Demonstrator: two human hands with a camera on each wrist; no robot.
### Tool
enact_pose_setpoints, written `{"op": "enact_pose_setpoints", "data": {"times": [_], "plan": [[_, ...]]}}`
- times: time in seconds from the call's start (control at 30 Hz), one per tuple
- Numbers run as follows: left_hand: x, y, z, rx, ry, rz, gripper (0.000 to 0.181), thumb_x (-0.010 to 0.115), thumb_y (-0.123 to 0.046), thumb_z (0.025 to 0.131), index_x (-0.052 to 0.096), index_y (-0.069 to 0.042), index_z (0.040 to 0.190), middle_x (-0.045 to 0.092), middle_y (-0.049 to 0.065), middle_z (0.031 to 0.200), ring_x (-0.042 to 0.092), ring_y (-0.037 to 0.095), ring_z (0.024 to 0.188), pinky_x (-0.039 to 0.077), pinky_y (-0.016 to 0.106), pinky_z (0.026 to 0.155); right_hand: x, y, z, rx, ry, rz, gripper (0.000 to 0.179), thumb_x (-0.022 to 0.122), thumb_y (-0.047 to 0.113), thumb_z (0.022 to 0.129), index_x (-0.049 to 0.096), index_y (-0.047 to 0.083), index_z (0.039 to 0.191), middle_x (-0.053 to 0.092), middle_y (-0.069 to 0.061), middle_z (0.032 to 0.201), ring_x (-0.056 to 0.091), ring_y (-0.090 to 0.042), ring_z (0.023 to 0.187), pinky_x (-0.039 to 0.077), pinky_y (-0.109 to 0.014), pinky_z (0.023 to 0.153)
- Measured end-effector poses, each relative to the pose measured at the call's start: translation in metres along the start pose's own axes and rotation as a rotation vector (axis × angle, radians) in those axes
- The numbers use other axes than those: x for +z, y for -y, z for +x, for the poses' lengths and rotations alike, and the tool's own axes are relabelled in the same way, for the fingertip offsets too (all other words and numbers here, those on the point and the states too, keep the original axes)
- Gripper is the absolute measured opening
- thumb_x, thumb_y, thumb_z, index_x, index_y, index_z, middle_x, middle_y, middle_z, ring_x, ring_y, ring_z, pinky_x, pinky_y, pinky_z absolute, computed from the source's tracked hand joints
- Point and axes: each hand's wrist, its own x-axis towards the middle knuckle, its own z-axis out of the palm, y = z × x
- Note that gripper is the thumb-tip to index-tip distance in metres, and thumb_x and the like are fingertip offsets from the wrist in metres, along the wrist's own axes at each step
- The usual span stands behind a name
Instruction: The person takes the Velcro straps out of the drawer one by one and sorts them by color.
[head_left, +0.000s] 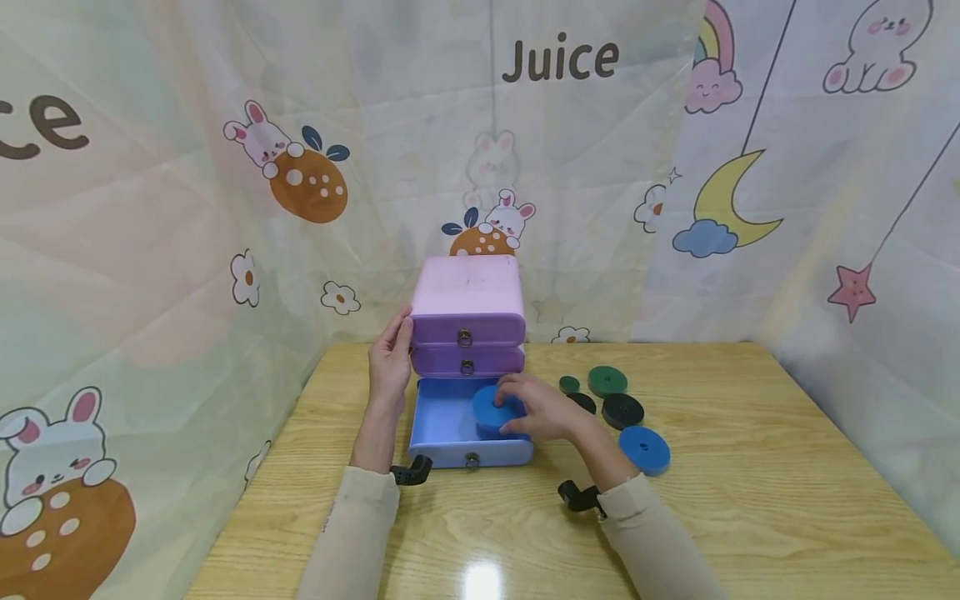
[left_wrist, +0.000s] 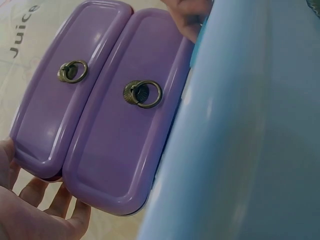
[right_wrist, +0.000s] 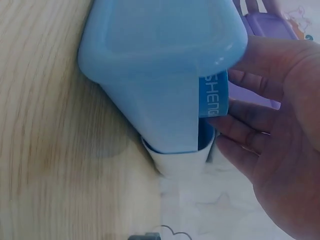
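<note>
A small drawer unit (head_left: 468, 287) with a pink top has two closed purple drawers (left_wrist: 122, 107) with ring pulls. Its blue bottom drawer (head_left: 435, 417) is pulled out. My left hand (head_left: 389, 362) rests its extended fingers against the unit's left side, beside the purple fronts. Over the blue drawer's right wall, my right hand (head_left: 543, 408) grips a thick blue disc (head_left: 489, 410) with white lettering on its edge. The disc sits tilted inside the drawer, its edge (right_wrist: 214, 95) showing above the drawer wall in the right wrist view.
Right of the unit lie a small green disc (head_left: 569, 384), a larger green disc (head_left: 607, 381), two black discs (head_left: 623, 411) and another blue disc (head_left: 644, 451), all on the wooden table (head_left: 750, 467). A printed cloth (head_left: 600, 208) hangs close behind the unit.
</note>
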Motion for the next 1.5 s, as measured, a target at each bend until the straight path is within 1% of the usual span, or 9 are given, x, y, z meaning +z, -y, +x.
{"op": "enact_pose_setpoints", "data": {"times": [0.1, 0.27, 0.53, 0.73, 0.9, 1.07, 1.23, 1.37, 1.5], "plan": [[0.0, 0.0, 0.001, -0.001, -0.001, 0.005, 0.05, 0.064, -0.053, 0.099, 0.065, -0.03, 0.143, 0.061, -0.005, 0.149, 0.058, 0.014, 0.137, 0.046, 0.039, 0.117, -0.002, -0.001, -0.003, 0.02, -0.002, -0.015, 0.029, 0.084, 0.024, 0.089, 0.071, 0.014, 0.113, 0.062, -0.008, 0.137, 0.054, -0.03, 0.132, 0.046, -0.052, 0.114], [0.0, -0.001, 0.001, -0.006, -0.004, 0.001, 0.049, 0.064, -0.054, 0.098, 0.065, -0.03, 0.142, 0.061, -0.005, 0.149, 0.058, 0.014, 0.137, 0.046, 0.039, 0.117, -0.007, 0.002, -0.008, 0.061, 0.005, -0.024, 0.03, 0.085, 0.025, 0.089, 0.071, 0.015, 0.114, 0.059, -0.008, 0.143, 0.052, -0.03, 0.137, 0.044, -0.053, 0.116], [0.001, -0.002, 0.0, -0.009, 0.004, -0.015, 0.048, 0.064, -0.05, 0.1, 0.065, -0.029, 0.143, 0.061, -0.004, 0.15, 0.057, 0.016, 0.138, 0.046, 0.04, 0.118, -0.014, -0.001, -0.019, 0.099, 0.005, -0.012, 0.032, 0.084, 0.025, 0.09, 0.07, 0.015, 0.117, 0.056, -0.009, 0.15, 0.054, -0.032, 0.139, 0.047, -0.052, 0.115], [0.001, -0.003, 0.0, -0.002, -0.007, -0.009, 0.049, 0.065, -0.051, 0.099, 0.065, -0.028, 0.143, 0.062, -0.004, 0.149, 0.058, 0.017, 0.137, 0.046, 0.04, 0.118, -0.018, -0.009, -0.025, 0.072, -0.006, -0.003, 0.032, 0.085, 0.026, 0.089, 0.069, 0.017, 0.116, 0.059, -0.007, 0.143, 0.058, -0.027, 0.132, 0.051, -0.048, 0.11], [0.001, -0.003, -0.001, -0.004, 0.0, -0.016, 0.048, 0.065, -0.051, 0.1, 0.065, -0.03, 0.142, 0.061, -0.003, 0.15, 0.058, 0.017, 0.138, 0.046, 0.04, 0.118, -0.022, -0.015, -0.031, 0.068, -0.025, -0.004, 0.033, 0.086, 0.027, 0.088, 0.069, 0.017, 0.115, 0.061, -0.005, 0.138, 0.059, -0.026, 0.128, 0.052, -0.049, 0.108], [0.001, -0.003, -0.001, -0.006, 0.005, -0.029, 0.046, 0.066, -0.049, 0.1, 0.066, -0.03, 0.142, 0.062, -0.002, 0.149, 0.058, 0.018, 0.138, 0.046, 0.04, 0.118, -0.027, -0.023, -0.04, 0.072, -0.067, -0.018, 0.034, 0.086, 0.026, 0.088, 0.069, 0.015, 0.115, 0.06, -0.006, 0.136, 0.058, -0.028, 0.126, 0.052, -0.05, 0.106], [0.001, -0.002, -0.001, -0.007, 0.0, -0.028, 0.048, 0.066, -0.051, 0.099, 0.065, -0.029, 0.142, 0.06, -0.004, 0.151, 0.058, 0.016, 0.138, 0.046, 0.038, 0.118, -0.032, -0.031, -0.051, 0.039, -0.107, -0.063, 0.032, 0.086, 0.023, 0.088, 0.069, 0.013, 0.113, 0.061, -0.009, 0.134, 0.055, -0.032, 0.127, 0.05, -0.054, 0.107], [0.001, -0.002, 0.0, -0.014, -0.008, -0.027, 0.051, 0.066, -0.051, 0.099, 0.065, -0.028, 0.144, 0.06, -0.005, 0.151, 0.058, 0.016, 0.138, 0.046, 0.037, 0.118, -0.035, -0.037, -0.057, 0.041, -0.107, -0.07, 0.031, 0.086, 0.023, 0.088, 0.07, 0.013, 0.113, 0.061, -0.01, 0.135, 0.054, -0.033, 0.129, 0.048, -0.055, 0.108], [0.001, -0.002, 0.0, -0.014, -0.005, -0.021, 0.049, 0.065, -0.051, 0.099, 0.065, -0.029, 0.143, 0.06, -0.005, 0.151, 0.058, 0.016, 0.137, 0.046, 0.037, 0.117, -0.036, -0.043, -0.062, 0.035, -0.106, -0.071, 0.031, 0.086, 0.022, 0.088, 0.07, 0.011, 0.113, 0.061, -0.012, 0.134, 0.055, -0.034, 0.128, 0.049, -0.056, 0.108]]}}
